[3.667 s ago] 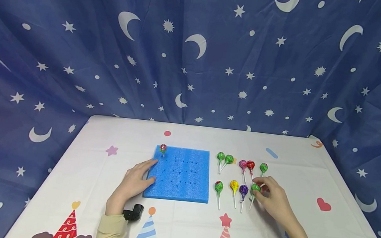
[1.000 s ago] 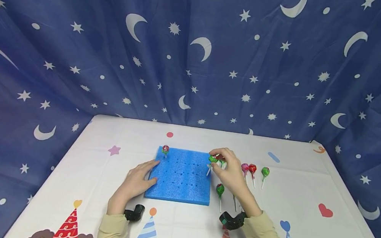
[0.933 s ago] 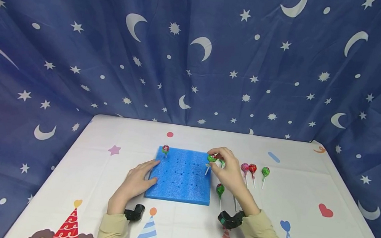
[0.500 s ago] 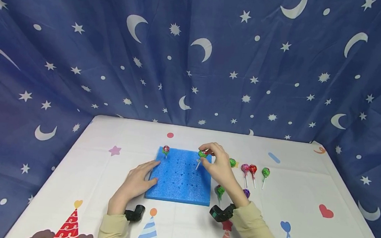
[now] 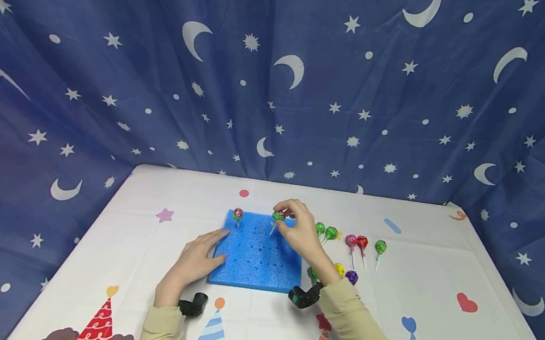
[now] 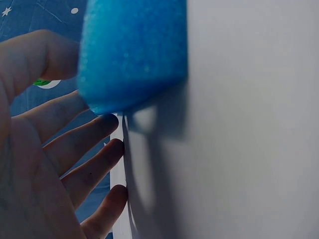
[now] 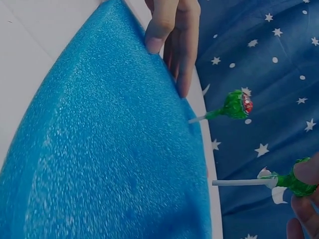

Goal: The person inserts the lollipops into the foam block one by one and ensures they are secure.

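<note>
A blue foam board (image 5: 252, 275) with small holes lies on the table. My left hand (image 5: 195, 255) rests along its left edge, fingers and thumb spread; the left wrist view shows the fingers (image 6: 82, 142) at the board's side. My right hand (image 5: 302, 233) pinches a green-and-red wrapped lollipop (image 5: 278, 215) by its head, between thumb and fingers. Its white stick points down over the board's back part; in the right wrist view the bare stick (image 7: 241, 182) is seen clear of the foam. Another green-and-red lollipop (image 7: 234, 105) stands upright in the board's back left corner.
Right of the board lie green lollipops (image 5: 331, 232), a pink one (image 5: 350, 240), a red one (image 5: 362, 241) and a far right green one (image 5: 380, 246). A yellow (image 5: 339, 269), a purple (image 5: 351, 277) and a green lollipop (image 5: 312, 274) are partly hidden by my right forearm.
My right hand has lifted a green lollipop from the front row's right end and carried it left over the foam board. My left hand stays at the board's edge.
</note>
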A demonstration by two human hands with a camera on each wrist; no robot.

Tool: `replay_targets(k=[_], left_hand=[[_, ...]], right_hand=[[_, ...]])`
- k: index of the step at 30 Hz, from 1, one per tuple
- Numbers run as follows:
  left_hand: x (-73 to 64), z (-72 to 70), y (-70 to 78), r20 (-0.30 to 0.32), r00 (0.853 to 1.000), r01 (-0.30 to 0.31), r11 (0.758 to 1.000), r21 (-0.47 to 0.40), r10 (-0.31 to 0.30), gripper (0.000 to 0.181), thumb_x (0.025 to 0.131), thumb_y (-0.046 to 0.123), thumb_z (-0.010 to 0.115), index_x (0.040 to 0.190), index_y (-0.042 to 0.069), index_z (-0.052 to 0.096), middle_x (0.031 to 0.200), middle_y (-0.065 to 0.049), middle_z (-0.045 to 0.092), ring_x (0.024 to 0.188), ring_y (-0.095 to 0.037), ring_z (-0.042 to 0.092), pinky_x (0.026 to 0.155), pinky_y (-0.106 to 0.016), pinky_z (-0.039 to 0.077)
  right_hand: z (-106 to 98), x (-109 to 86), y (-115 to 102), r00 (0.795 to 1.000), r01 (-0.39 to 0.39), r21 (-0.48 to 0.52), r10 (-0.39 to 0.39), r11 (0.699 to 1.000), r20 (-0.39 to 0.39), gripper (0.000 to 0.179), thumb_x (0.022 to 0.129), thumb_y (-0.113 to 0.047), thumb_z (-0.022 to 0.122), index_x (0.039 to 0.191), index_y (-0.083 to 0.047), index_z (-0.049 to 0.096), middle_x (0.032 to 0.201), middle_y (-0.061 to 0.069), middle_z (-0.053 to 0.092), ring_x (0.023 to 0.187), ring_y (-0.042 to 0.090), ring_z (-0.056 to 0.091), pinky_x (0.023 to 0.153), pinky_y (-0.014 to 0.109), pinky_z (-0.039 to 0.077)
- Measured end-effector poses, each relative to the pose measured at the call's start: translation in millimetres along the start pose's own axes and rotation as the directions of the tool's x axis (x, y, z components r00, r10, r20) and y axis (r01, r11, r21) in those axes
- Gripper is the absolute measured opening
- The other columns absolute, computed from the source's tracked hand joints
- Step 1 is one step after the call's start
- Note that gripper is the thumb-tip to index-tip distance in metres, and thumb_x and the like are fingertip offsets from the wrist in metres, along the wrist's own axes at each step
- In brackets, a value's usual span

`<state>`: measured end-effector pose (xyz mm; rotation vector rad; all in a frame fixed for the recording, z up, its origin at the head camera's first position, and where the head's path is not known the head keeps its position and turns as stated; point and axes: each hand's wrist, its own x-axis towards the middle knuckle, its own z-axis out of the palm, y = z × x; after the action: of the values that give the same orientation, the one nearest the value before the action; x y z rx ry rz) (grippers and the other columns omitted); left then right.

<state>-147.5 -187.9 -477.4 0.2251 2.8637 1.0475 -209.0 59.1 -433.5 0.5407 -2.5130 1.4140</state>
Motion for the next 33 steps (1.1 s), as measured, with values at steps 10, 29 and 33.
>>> replay_targets(k=[10,29,33], left_hand=[[0.1,0.7,0.1,0.002,1.0,0.003,1.0,0.003,-0.003,0.058,0.089,0.02,0.06,0.144,0.012,0.044,0.152,-0.015,0.04,0.143,-0.039,0.031,0.113,-0.065,0.021],[0.9,0.9,-2.1,0.0,1.0,0.006,1.0,0.007,-0.006,0.058,0.088,0.02,0.061,0.144,0.013,0.045,0.152,-0.014,0.04,0.143,-0.038,0.032,0.113,-0.065,0.022],[0.9,1.5,-2.6,0.0,1.0,0.009,1.0,0.007,-0.009,0.058,0.088,0.02,0.061,0.144,0.013,0.045,0.152,-0.014,0.041,0.143,-0.038,0.032,0.112,-0.065,0.022]], right_hand=[[17,6.4,4,1.0,0.009,0.008,-0.01,1.0,0.014,0.026,0.08,0.005,0.067,0.102,-0.009,0.064,0.101,0.008,0.064,0.093,0.023,0.056,0.087,0.04,0.048],[38,9.8,5,0.999,0.035,0.01,-0.035,0.999,-0.001,0.025,0.08,0.003,0.07,0.098,-0.011,0.063,0.095,0.007,0.063,0.089,0.023,0.053,0.084,0.046,0.048],[40,10.9,5,1.0,0.03,0.016,-0.03,0.999,0.003,0.025,0.079,0.004,0.07,0.098,-0.011,0.063,0.095,0.007,0.063,0.089,0.023,0.053,0.084,0.048,0.048]])
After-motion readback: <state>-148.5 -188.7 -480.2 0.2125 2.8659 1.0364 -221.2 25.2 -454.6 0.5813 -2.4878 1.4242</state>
